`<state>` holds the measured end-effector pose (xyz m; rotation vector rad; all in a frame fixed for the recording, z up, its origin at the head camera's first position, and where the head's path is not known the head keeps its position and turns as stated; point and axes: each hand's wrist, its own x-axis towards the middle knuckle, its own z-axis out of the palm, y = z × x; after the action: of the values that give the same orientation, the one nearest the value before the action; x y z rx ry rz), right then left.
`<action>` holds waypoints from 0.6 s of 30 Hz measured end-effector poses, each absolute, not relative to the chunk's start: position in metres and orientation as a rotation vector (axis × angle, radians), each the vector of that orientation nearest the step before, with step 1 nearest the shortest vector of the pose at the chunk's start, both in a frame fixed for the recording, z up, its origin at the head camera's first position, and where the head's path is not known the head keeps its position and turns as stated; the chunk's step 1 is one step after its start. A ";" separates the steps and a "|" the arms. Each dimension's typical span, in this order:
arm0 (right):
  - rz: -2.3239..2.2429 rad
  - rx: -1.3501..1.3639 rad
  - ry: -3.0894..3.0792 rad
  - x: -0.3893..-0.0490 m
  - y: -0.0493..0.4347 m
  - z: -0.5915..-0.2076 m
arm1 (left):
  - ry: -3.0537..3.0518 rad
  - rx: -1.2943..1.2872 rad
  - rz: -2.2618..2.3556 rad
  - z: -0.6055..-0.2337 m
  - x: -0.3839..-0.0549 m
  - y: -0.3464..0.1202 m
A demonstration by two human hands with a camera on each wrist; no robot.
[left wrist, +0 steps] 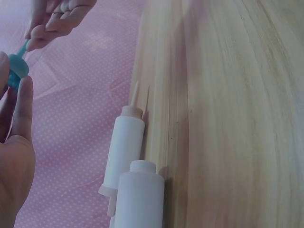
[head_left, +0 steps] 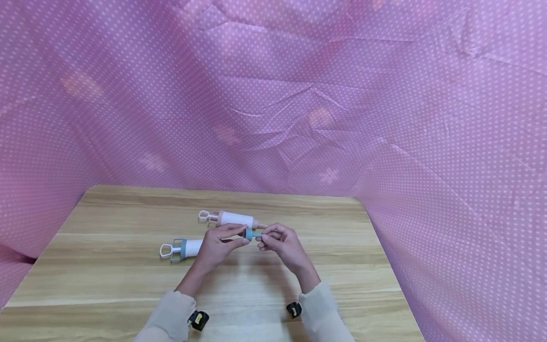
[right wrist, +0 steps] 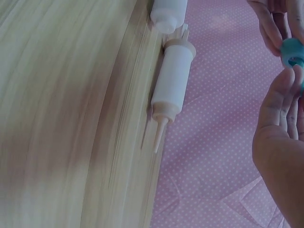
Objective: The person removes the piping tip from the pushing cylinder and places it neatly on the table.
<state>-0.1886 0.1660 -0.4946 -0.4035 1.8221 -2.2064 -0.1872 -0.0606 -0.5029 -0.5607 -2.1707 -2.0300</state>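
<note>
Between both hands, above the table, is a teal nozzle cap (head_left: 249, 233) with a thin spout. My left hand (head_left: 217, 246) pinches its wide collar between thumb and fingers. Its narrow spout is pinched by the fingers of my right hand (head_left: 283, 244). Left of the left hand lies a white syringe-like tube with a teal collar (head_left: 183, 249) and a white loop handle; the left wrist view shows its bare white neck (left wrist: 142, 166). Behind the hands lies a similar white tube with pink fittings (head_left: 236, 219), its pink nozzle (right wrist: 161, 133) attached.
The wooden table (head_left: 107, 285) carries both tubes on its left and middle part. A pink dotted cloth (head_left: 273, 95) hangs behind the table and along both sides. Black wrist devices (head_left: 199, 319) sit at the sleeve cuffs.
</note>
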 end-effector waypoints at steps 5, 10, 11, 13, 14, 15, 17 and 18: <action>-2.221 -0.411 1.812 -0.192 0.158 -0.495 | -2.159 -0.574 -2.029 -0.504 -0.192 -0.063; -2.261 -0.380 1.784 -0.194 0.154 -0.495 | -2.154 -0.587 -2.030 -0.505 -0.197 -0.066; -2.269 -0.375 1.774 -0.194 0.153 -0.495 | -2.154 -0.590 -2.030 -0.505 -0.198 -0.066; -2.277 -0.361 1.772 -0.196 0.151 -0.495 | -2.154 -0.593 -2.034 -0.505 -0.200 -0.067; -2.280 -0.354 1.777 -0.196 0.151 -0.495 | -2.153 -0.596 -2.034 -0.505 -0.201 -0.068; -2.281 -0.346 1.787 -0.197 0.150 -0.495 | -2.151 -0.598 -2.037 -0.505 -0.202 -0.068; -2.279 -0.334 1.816 -0.198 0.148 -0.495 | -2.145 -0.608 -2.043 -0.504 -0.203 -0.069; -2.273 -0.330 1.834 -0.199 0.147 -0.496 | -2.138 -0.613 -2.051 -0.504 -0.204 -0.070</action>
<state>-0.1994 0.1472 -0.4957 -0.3300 1.8342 -2.2729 -0.2041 -0.0696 -0.5042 -0.6127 -2.1383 -2.0514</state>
